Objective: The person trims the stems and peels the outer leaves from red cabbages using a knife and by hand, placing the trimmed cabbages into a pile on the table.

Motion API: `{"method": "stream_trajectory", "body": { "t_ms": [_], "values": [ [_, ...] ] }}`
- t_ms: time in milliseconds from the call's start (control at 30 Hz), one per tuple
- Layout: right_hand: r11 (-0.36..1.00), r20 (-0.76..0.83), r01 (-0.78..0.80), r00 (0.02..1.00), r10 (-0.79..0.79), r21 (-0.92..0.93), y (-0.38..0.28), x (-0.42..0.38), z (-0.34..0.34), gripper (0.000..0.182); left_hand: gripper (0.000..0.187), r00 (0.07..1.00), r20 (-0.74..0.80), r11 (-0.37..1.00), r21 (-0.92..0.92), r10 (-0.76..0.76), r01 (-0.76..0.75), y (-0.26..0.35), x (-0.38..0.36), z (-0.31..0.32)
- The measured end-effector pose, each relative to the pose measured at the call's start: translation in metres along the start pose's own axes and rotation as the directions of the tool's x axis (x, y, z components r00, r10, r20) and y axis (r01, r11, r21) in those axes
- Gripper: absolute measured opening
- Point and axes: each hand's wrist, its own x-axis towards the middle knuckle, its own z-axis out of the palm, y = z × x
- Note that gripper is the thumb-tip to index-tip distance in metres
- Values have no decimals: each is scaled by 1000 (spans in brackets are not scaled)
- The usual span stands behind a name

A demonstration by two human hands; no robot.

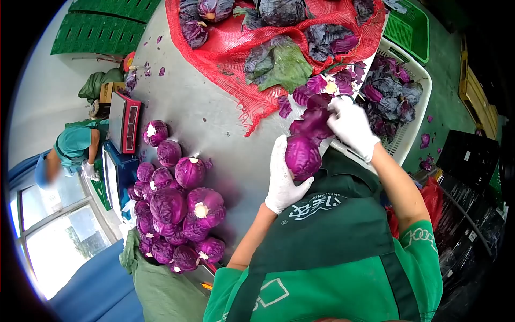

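Note:
My left hand (pixel 284 180) wears a white glove and is wrapped around a peeled, glossy red cabbage (pixel 303 156) just above the table's near edge. Beside it, my right hand (pixel 351 127), also gloved in white, has its fingers curled on a loose purple cabbage leaf (pixel 312 122), which is blurred by motion. Beyond the hands lie torn leaf scraps (pixel 343 80). A large green outer leaf (pixel 281 64) rests on a red mesh sack (pixel 225 75) holding several untrimmed cabbages (pixel 281 11).
Several trimmed red cabbages (pixel 169 206) are piled on the metal table (pixel 230 155) at left. A white crate (pixel 421 80) of discarded leaves stands at right, near a green crate (pixel 410 27). A red scale (pixel 129 126) and another person (pixel 75 145) are at far left.

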Motion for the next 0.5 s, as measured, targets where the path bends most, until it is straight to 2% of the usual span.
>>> {"method": "stream_trajectory", "body": {
  "t_ms": [33,100,133,167,200,233,267,300,367,400,433,500],
  "values": [
    [998,-139,-37,990,29,-57,13,1,2,29,114,1000,-1,1000,1,2,-2,2,-4,-2],
    [968,-319,-74,948,-7,-241,-14,0,-25,30,110,995,-99,965,261,23,4,4,-10,-4],
    [987,-251,-89,966,53,-134,-30,-7,-32,34,109,995,-100,967,253,-1,26,2,-12,-1],
    [1000,-193,17,981,-16,3,-38,-13,-27,33,109,996,-93,968,251,-3,27,0,-13,0],
    [976,-84,31,996,-13,218,-40,-25,-9,34,110,995,-101,962,272,-4,32,-3,-11,0],
    [802,207,-141,978,22,581,-56,-31,-6,36,110,994,-111,955,295,-2,35,-5,-8,-2],
    [683,335,-230,942,-24,694,-60,-39,9,43,111,997,-81,954,300,-5,29,-6,-5,-7],
    [716,277,-150,959,-64,682,-64,-46,24,47,106,995,-80,976,201,-65,80,-4,-5,-11],
    [677,266,-142,961,-82,722,-66,-50,30,50,104,987,-94,983,115,-133,143,-14,-4,-22],
    [711,271,-141,960,-72,689,-64,-50,29,49,101,982,-129,986,80,-138,149,-21,-4,-25],
    [741,284,-138,956,-74,657,-63,-49,27,47,100,971,-166,985,-34,-173,170,-27,-4,-24],
    [713,415,-245,907,-70,657,-59,-47,25,46,100,954,-176,964,-150,-244,220,-32,-5,-23]
  ]
}}
